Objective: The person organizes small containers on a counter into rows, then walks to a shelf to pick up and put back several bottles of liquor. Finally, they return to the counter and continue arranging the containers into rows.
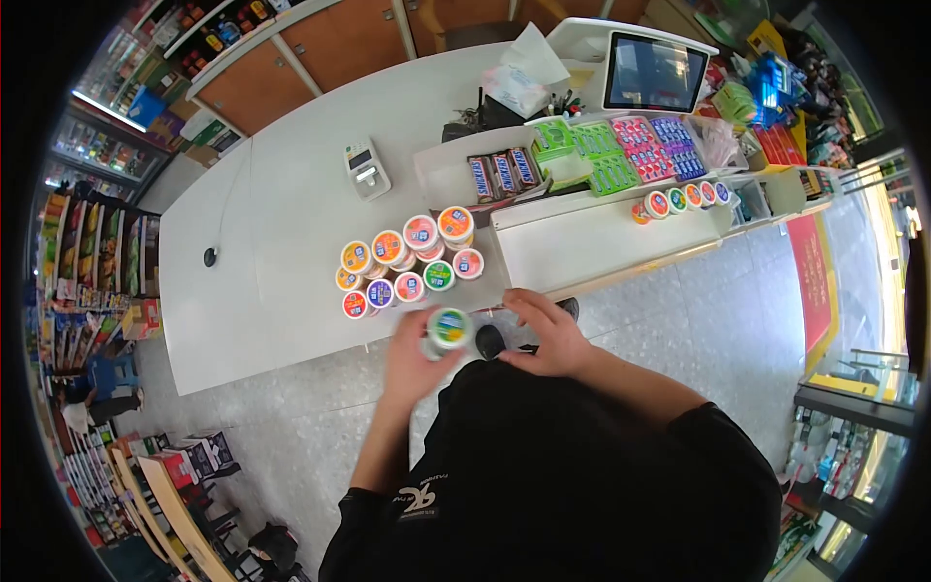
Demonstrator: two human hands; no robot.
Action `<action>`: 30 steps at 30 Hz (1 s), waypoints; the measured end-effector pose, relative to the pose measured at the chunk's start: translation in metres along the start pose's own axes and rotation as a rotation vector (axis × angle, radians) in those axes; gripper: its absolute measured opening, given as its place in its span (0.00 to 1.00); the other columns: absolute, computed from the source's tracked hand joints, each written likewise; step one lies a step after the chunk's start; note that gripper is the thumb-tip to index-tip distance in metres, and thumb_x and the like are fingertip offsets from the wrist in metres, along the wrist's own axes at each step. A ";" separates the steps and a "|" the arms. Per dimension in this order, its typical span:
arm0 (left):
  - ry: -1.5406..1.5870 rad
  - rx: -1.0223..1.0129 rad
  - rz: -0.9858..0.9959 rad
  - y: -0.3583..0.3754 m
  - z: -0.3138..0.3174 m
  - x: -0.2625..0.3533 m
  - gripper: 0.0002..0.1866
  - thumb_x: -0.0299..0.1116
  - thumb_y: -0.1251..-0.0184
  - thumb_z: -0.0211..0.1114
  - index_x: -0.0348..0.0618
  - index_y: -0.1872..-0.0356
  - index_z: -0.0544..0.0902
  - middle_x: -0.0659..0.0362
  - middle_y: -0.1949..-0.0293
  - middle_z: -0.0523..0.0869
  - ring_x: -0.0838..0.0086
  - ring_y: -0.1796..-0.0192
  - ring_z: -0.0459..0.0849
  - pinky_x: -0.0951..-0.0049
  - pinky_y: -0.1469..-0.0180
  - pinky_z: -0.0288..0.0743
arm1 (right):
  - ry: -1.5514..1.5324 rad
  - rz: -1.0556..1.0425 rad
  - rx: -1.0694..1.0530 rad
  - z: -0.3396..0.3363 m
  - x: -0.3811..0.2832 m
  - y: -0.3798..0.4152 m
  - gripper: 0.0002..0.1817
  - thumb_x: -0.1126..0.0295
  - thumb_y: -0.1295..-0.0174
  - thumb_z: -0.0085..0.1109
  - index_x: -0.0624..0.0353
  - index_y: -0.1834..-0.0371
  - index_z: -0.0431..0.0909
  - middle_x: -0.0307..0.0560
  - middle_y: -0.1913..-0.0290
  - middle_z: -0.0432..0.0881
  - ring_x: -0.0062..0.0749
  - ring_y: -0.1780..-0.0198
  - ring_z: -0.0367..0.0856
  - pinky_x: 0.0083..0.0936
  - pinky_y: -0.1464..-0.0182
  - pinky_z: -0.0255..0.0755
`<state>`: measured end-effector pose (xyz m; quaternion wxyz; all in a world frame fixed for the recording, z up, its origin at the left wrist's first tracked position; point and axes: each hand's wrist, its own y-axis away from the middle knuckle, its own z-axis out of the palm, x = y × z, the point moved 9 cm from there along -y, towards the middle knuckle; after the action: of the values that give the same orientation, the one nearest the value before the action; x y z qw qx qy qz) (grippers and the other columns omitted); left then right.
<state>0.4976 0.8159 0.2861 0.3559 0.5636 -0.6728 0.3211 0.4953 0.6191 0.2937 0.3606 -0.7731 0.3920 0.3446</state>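
Note:
My left hand [415, 354] is wrapped round a small round tub [449, 329] with a green, blue and yellow lid, held in front of the counter's near edge. To its right, my right hand [548, 335] is apart from the tub, fingers spread and curved, with nothing in them. Just beyond my left hand, stacked tubs [409, 286] with orange, pink, red, purple and green lids stand on the white counter [281, 213]. A row of similar tubs [679, 200] stands at the right end of the pale display tray [582, 242].
Snickers bars [504, 173] and green, pink and purple packs [630, 152] fill the box behind the tray. A card terminal [367, 169] lies on the counter. The monitor [656, 72] and a tissue pack [519, 87] stand at the back. Shelves [97, 252] line the left.

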 end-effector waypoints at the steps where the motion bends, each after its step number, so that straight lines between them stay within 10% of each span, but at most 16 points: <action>1: 0.043 -0.073 0.010 -0.003 0.023 0.013 0.36 0.32 0.57 0.77 0.39 0.41 0.73 0.51 0.56 0.80 0.62 0.52 0.82 0.66 0.49 0.77 | 0.024 -0.049 -0.036 0.002 -0.004 0.001 0.42 0.65 0.56 0.72 0.55 0.33 0.64 0.53 0.35 0.67 0.51 0.39 0.74 0.38 0.46 0.76; 10: 0.058 -0.242 0.149 -0.044 0.080 0.071 0.45 0.34 0.55 0.77 0.42 0.32 0.65 0.50 0.47 0.79 0.61 0.45 0.81 0.64 0.42 0.74 | 0.178 -0.116 0.050 -0.051 0.008 0.003 0.36 0.67 0.59 0.73 0.53 0.41 0.73 0.50 0.46 0.74 0.46 0.54 0.82 0.34 0.55 0.80; 14: -0.357 0.145 0.307 -0.081 0.030 0.046 0.34 0.35 0.54 0.75 0.42 0.42 0.76 0.49 0.48 0.79 0.53 0.46 0.79 0.58 0.44 0.73 | 0.234 0.056 0.196 -0.092 0.039 0.015 0.35 0.68 0.57 0.74 0.57 0.40 0.72 0.53 0.45 0.73 0.47 0.51 0.79 0.35 0.51 0.78; 30: -0.821 0.240 -0.284 -0.093 -0.064 -0.025 0.44 0.37 0.59 0.78 0.51 0.34 0.70 0.44 0.32 0.66 0.47 0.29 0.61 0.51 0.30 0.57 | 0.265 0.167 0.183 -0.174 0.115 0.038 0.36 0.71 0.56 0.74 0.62 0.40 0.71 0.55 0.45 0.71 0.49 0.45 0.75 0.35 0.46 0.74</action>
<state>0.5993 0.8677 0.3023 0.0322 0.7684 -0.6322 0.0945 0.5589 0.4178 0.2769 0.3445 -0.7404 0.5287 0.2316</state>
